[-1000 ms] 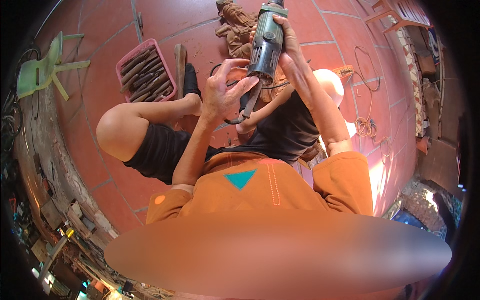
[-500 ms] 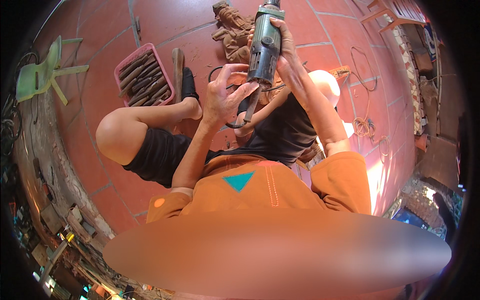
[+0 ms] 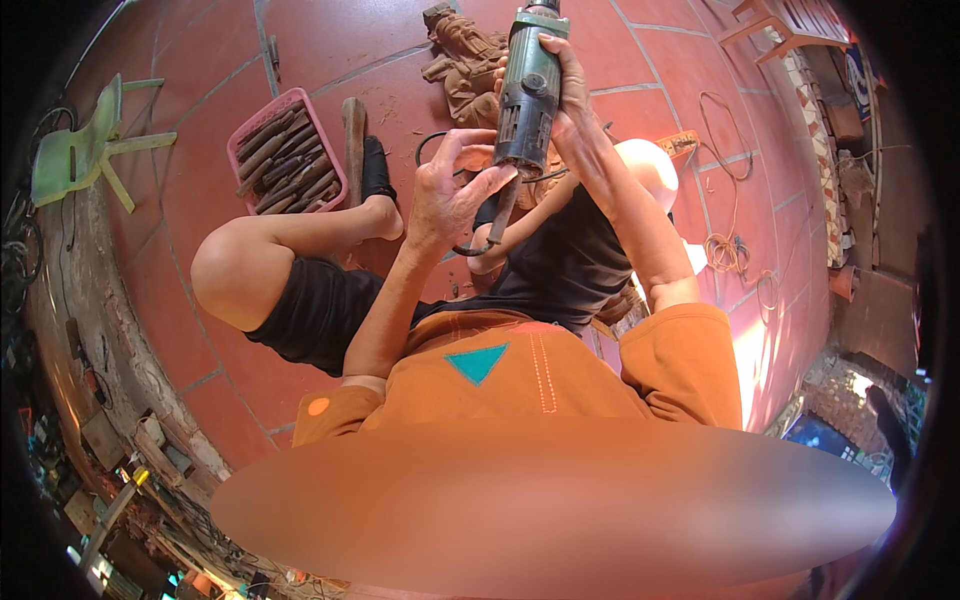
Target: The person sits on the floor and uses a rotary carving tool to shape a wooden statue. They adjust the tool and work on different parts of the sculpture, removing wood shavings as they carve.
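A corded die grinder (image 3: pixel 530 85) with a green and black body is held upright in front of me, its nose toward the top of the view. My right hand (image 3: pixel 570 95) is wrapped round the body from the right side. At the black rear end, my left hand (image 3: pixel 450 190) has its thumb and index finger against the casing, the fingers curled. The black power cord (image 3: pixel 468 250) loops below and behind this hand. Beyond the tool, a brown wooden carving (image 3: pixel 465 70) lies on the floor, partly hidden by the tool.
A pink basket (image 3: pixel 233 150) full of wooden-handled tools stands at left, beside a wooden club (image 3: pixel 354 130). Wood chips dot the red tiled floor (image 3: pixel 350 35). A green plastic chair (image 3: pixel 75 155) is far left, a pink chair (image 3: pixel 790 25) upper right. An orange cord (image 3: pixel 725 250) lies at right.
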`<state>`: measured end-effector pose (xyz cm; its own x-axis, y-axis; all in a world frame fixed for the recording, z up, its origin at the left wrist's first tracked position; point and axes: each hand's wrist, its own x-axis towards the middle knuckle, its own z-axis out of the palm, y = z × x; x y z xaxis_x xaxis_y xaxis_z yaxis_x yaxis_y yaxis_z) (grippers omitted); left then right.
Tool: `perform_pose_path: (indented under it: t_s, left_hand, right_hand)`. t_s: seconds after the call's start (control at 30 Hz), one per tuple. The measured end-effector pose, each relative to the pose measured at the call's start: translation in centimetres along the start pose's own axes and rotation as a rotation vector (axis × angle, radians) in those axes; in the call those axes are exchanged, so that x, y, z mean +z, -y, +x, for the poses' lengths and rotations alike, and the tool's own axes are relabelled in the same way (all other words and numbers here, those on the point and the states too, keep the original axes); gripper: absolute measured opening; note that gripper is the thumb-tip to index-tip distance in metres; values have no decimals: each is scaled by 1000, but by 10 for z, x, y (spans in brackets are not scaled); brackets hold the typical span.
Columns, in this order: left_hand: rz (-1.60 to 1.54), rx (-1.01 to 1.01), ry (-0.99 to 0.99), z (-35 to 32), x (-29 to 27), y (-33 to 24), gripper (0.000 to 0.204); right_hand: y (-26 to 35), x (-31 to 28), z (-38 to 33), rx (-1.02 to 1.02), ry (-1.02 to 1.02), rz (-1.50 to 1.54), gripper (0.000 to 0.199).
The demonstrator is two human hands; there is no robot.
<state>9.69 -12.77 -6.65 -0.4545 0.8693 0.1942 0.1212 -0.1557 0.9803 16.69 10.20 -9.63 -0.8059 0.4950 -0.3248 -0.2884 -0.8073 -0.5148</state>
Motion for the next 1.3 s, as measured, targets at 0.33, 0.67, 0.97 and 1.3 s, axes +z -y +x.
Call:
perform_pose_path:
  t_s: [0.33,0.67,0.97,1.3]
  left_hand:
    - [43,-35,32,-2,0,0,41]
    - [119,-20,16,-3,0,-5,43]
    - [188,31,3,-4,2,-2,40]
    - [289,129,-5,-6,3,2,40]
  right_hand:
    - [2,-1,2,-25,6,-4,55]
    - [-1,1,0,-35,-47,-63,58]
    - [0,-2,2,-29,-25,-49,57]
    - [1,-3,3,-49,2,-55,55]
